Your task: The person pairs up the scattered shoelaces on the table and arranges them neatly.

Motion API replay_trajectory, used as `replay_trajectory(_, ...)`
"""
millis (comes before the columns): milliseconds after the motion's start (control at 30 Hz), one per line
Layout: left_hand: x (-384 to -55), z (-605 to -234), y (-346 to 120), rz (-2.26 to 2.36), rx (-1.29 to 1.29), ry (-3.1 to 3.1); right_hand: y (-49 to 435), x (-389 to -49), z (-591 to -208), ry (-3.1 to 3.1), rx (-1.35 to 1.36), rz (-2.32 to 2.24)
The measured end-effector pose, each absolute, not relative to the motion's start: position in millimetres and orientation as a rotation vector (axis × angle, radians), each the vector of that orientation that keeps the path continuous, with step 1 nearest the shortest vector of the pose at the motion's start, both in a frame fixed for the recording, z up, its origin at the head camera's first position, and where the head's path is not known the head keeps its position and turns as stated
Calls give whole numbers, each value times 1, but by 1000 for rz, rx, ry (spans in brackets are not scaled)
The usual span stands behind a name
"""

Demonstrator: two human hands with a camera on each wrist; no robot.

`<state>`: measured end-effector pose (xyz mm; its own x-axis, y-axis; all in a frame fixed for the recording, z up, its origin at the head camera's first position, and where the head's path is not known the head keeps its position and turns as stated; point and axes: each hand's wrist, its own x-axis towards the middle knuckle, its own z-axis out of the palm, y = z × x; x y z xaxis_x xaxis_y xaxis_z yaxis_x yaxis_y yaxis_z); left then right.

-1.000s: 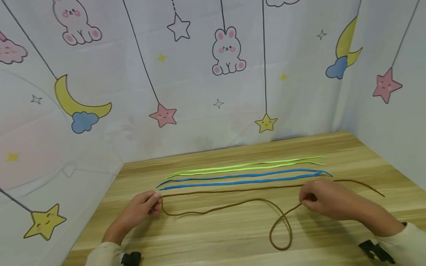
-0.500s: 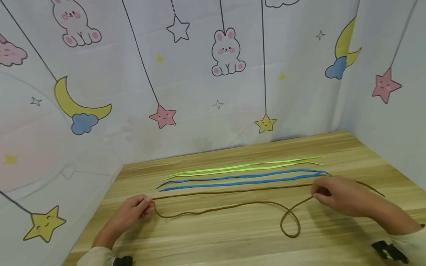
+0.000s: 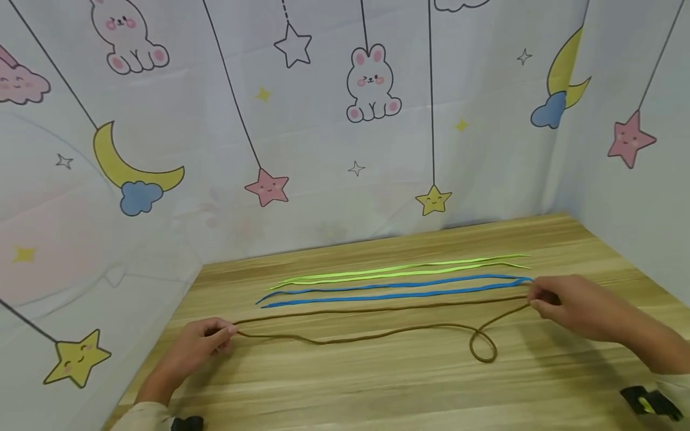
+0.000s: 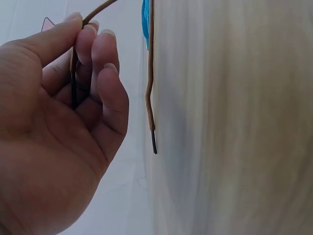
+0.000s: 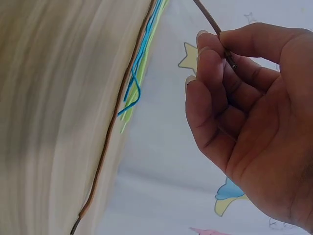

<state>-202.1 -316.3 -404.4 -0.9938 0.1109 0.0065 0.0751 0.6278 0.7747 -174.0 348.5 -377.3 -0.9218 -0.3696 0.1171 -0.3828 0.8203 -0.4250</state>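
Observation:
A thin brown shoelace (image 3: 320,343) runs between the two hands, slack, with a small loop near its right end. The left hand (image 3: 202,344) pinches one end between thumb and fingertips; in the left wrist view the dark tip of this held lace (image 4: 100,10) hangs inside the fingers. At the right, the right hand (image 3: 584,305) pinches the other end, its tip just past the thumb in the right wrist view. A second brown shoelace (image 3: 404,307) lies nearly straight on the table behind it, its right end hidden by the right hand in the head view.
Two blue laces (image 3: 396,294) lie side by side behind the brown ones, and yellow-green laces (image 3: 388,276) lie farther back. All rest on a wood-grain table (image 3: 345,389). A white printed cloth (image 3: 312,131) stands behind and at both sides.
The hands have moved apart, the left to the left and the right to the right. The held brown shoelace has stretched out and its loop has shrunk.

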Motion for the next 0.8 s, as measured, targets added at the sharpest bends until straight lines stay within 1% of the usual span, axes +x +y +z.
replay_trajectory(500,-201,-404,-330,1346,133,2718,373,-174,-386,-2957,475,659)
replay_trajectory(733,-204,-405,-338,1305,19,2757,382,-174,-386,-2966,422,648)
replay_trajectory(800,-206,-404,-339,1277,21,2780,385,-173,-386,-2977,407,646)
